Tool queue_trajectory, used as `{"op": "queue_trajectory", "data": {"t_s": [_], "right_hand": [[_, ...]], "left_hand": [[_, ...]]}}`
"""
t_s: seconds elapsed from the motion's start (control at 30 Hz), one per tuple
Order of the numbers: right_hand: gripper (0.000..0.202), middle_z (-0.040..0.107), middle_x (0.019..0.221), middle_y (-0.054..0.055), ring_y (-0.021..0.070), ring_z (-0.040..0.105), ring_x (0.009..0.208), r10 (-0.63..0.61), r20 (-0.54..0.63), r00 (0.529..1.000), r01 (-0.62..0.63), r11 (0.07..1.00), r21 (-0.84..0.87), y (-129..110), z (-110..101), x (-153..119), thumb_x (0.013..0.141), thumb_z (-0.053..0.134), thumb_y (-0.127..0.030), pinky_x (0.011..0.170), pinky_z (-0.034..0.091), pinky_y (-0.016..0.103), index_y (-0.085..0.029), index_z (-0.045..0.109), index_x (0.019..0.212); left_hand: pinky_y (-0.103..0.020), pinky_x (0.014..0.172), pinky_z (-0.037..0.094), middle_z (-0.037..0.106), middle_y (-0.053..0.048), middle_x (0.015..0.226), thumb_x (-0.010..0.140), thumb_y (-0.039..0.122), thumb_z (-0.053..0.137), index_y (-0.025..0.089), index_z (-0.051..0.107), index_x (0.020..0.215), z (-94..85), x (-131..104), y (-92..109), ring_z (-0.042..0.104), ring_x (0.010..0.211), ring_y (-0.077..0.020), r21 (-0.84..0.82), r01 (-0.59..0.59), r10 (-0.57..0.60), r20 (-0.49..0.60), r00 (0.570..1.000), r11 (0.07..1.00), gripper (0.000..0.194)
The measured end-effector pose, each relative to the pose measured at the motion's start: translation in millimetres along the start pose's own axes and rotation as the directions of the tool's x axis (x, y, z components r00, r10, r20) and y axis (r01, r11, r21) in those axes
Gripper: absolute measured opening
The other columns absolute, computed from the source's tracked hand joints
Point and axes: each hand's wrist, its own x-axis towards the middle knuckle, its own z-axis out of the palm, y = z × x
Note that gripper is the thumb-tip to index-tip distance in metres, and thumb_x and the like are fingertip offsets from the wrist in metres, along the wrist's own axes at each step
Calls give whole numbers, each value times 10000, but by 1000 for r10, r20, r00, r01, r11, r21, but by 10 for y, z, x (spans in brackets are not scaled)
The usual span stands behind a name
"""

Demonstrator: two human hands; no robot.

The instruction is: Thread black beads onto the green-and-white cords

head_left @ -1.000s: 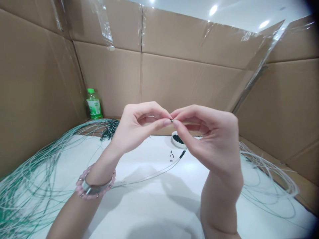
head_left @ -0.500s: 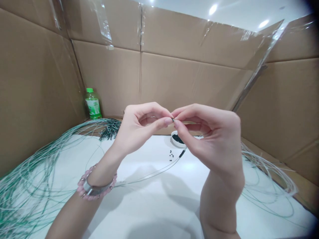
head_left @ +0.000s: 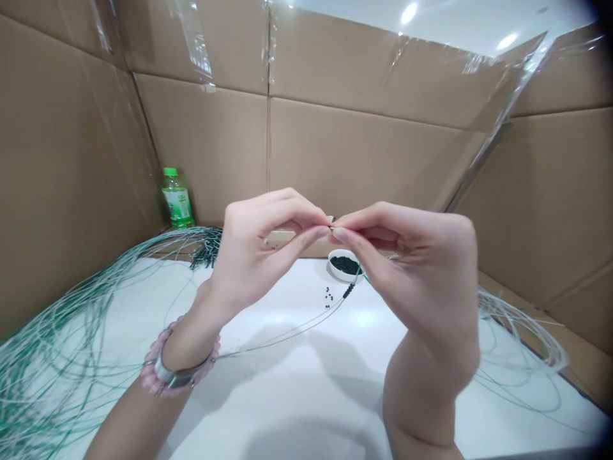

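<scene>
Cardboard walls (head_left: 373, 153) enclose a white table (head_left: 287, 383) in the head view; left hand (head_left: 268, 249) and right hand (head_left: 412, 262), each grip pinched narrow, meet at a tiny dark piece (head_left: 331, 228) above a white bowl (head_left: 343, 275) of black beads (head_left: 343, 264).

Two bare hands, the left hand (head_left: 271, 249) and the right hand (head_left: 412, 262), pinch something tiny and dark (too small to identify) above a round white bowl (head_left: 339, 275) of black beads (head_left: 345, 264).
</scene>
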Motion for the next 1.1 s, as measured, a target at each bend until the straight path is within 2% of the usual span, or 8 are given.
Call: {"op": "queue_trajectory", "data": {"t_s": [0.23,0.4,0.6,0.73,0.9,1.1], "right_hand": [[173,709,646,-45,109,679,573,86,2,996,-84,966,246,17,18,39,777,678,-60,547,600,194,-214,667,699],[144,723,676,-30,120,707,589,97,15,995,-96,929,358,25,55,59,751,708,-61,594,639,199,-193,673,708],[158,708,652,-50,117,709,589,121,-11,993,-109,924,366,29,93,68,769,697,-75,585,639,191,-214,661,701],[157,704,662,-52,108,707,609,125,-15,992,-110,919,379,17,100,79,787,675,-73,598,633,185,-215,656,723],[151,703,665,-54,97,701,606,141,-11,990,-128,927,352,-4,91,85,790,674,-75,598,626,175,-209,652,724],[159,696,643,-51,120,702,602,140,-29,990,-122,935,333,-39,85,80,795,668,-81,600,634,217,-216,647,714]], "left_hand": [[-197,541,538,688,-3,716,769,216,714,183,698,749,71,1,-32,642,633,-105,-194,146,-160,-58,985,970,41],[-173,519,519,692,12,693,744,227,740,186,702,730,80,18,-64,634,611,-86,-283,195,-222,-67,973,939,57],[-184,495,516,685,10,656,729,328,754,179,694,710,71,27,-60,619,554,-86,-297,252,-280,-55,959,921,162],[-180,496,519,675,14,629,742,320,746,179,695,717,73,26,-51,622,543,-86,-284,259,-292,-76,953,923,151],[-173,500,522,680,10,646,753,374,732,175,686,737,84,23,-49,629,547,-83,-271,256,-286,-80,955,928,205],[-171,519,528,693,13,683,776,309,719,183,678,758,102,9,-26,647,585,-85,-262,195,-226,-95,969,945,133]]}}
